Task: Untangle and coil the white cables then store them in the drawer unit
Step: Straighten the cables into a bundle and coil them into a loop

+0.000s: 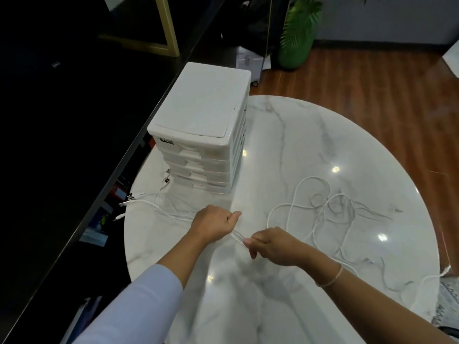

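White thin charging cables [320, 207] sprawl knotted across your round marble worktop [285, 150]; with left hand [214, 223] and right hand [272, 244] both pinching strands, tease loops apart gently before coiling for the white plastic drawer unit [206, 115].

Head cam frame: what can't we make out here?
- Cables: white on the white marble table, so count and knots are unclear.
- Right hand and left hand: curled fingers hide their grip on the strands.
- Drawer unit: contents unreadable, fronts blurred.
- Cable at right: cut off by the table edge.
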A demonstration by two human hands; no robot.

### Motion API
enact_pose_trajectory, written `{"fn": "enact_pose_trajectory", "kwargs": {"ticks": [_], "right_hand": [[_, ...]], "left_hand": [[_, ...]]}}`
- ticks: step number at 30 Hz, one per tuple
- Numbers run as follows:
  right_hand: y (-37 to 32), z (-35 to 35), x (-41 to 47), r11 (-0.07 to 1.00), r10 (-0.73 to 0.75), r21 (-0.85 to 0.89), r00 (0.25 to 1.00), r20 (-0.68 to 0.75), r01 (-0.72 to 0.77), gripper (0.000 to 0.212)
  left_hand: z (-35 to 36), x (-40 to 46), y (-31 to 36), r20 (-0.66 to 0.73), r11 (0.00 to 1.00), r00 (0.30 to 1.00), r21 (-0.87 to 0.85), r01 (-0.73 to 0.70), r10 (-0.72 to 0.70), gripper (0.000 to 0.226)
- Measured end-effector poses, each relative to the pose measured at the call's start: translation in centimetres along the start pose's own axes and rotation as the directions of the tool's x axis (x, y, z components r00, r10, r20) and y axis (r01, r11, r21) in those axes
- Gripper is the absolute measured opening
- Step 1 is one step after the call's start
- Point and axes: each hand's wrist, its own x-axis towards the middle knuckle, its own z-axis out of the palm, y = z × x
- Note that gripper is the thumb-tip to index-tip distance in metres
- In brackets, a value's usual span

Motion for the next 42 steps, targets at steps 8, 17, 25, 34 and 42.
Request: {"fn": "enact_pose_trajectory", "kwargs": {"ticks": [8,17,25,34,42], "right_hand": [[2.9,-1.2,0.5,0.991,0.135,0.021,0.983,-0.124,-0.133,0.038],[2.8,-0.8,1.3,0.989,0.133,-0.035,0.977,-0.167,-0.141,0.041],[2.7,-0.6,0.7,0.992,0.123,-0.006,0.979,-0.164,-0.126,0.041],[2.3,0.1,0.0,0.993,0.116,0.029,0.993,0.001,-0.116,0.040],[3.5,-0.6,1.3,0.976,0.203,-0.054,0.970,-0.132,-0.212,0.038]], "left_hand": [[-0.3,0.1,-0.5,0.021,0.992,0.999,-0.119,-0.032,0.035,0.058],[-1.1,-0.1,0.3,0.133,0.998,0.990,-0.023,-0.054,0.057,0.053],[1.1,-0.5,3.3,0.200,0.996,0.976,-0.037,-0.079,0.085,0.050],[0.7,-0.2,2.0,0.164,0.995,0.986,0.093,-0.042,0.026,0.054],[0.5,-0.5,2.7,0.103,0.986,0.989,-0.135,-0.096,0.110,0.054]]}}
